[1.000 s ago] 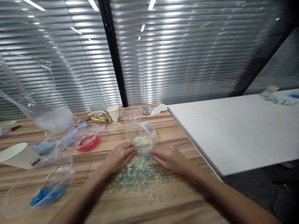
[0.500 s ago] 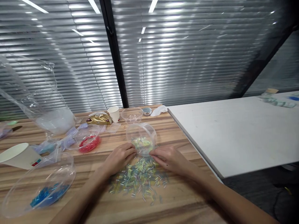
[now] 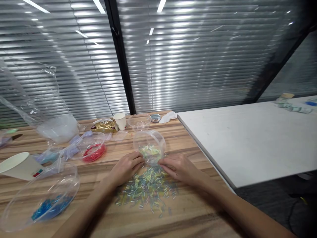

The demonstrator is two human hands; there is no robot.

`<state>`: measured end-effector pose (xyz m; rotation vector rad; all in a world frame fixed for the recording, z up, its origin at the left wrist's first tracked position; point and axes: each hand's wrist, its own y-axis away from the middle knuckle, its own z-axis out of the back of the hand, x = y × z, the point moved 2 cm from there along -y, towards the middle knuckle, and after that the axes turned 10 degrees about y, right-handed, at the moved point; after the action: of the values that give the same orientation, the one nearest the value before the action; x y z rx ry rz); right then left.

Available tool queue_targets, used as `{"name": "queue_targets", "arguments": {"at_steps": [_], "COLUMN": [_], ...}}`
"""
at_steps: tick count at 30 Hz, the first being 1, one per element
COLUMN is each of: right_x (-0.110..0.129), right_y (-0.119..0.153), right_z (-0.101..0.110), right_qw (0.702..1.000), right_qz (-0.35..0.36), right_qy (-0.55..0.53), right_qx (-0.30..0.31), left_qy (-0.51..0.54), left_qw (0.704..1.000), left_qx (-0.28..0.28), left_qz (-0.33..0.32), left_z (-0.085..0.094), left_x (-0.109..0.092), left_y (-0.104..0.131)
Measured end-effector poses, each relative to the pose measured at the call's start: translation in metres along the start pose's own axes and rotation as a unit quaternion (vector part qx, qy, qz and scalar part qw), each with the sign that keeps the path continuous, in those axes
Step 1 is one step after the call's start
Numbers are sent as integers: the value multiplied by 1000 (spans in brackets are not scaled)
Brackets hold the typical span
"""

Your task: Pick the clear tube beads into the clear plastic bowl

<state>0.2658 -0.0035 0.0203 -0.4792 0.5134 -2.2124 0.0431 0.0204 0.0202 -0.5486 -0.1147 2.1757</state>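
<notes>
A clear round plastic tub (image 3: 159,140) stands tilted on the wooden table, with pale yellow-green tube beads (image 3: 151,151) inside. At its near left edge, the curled fingers of my left hand (image 3: 130,166) grip the tub. My right hand (image 3: 177,168) pinches the near right edge between thumb and fingers. Between my wrists, right in front of the tub, lies a loose spread of shiny yellow, green and bluish tube beads (image 3: 148,188). My fingertips are partly hidden against the plastic.
To the left are a clear bowl (image 3: 71,195) holding blue beads (image 3: 49,207), a tub with red beads (image 3: 94,152) and a tilted paper cup (image 3: 18,165). Behind stand a gold packet (image 3: 104,126), another paper cup (image 3: 120,121) and a clear bowl (image 3: 139,124). A white table (image 3: 235,142) adjoins on the right.
</notes>
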Motion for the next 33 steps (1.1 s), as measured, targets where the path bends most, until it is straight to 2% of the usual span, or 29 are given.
{"name": "queue_targets", "arguments": {"at_steps": [21, 33], "right_x": [-1, -3], "right_y": [0, 0], "right_z": [2, 2], "right_qw": [1000, 998], "right_qz": [-22, -45], "right_qy": [-14, -18], "right_qx": [15, 40], "left_qy": [-23, -22], "left_qw": [1000, 999], "left_qx": [-2, 16], "left_qz": [-6, 20], "left_z": [-3, -5], "left_x": [-3, -5], "left_y": [0, -1]}}
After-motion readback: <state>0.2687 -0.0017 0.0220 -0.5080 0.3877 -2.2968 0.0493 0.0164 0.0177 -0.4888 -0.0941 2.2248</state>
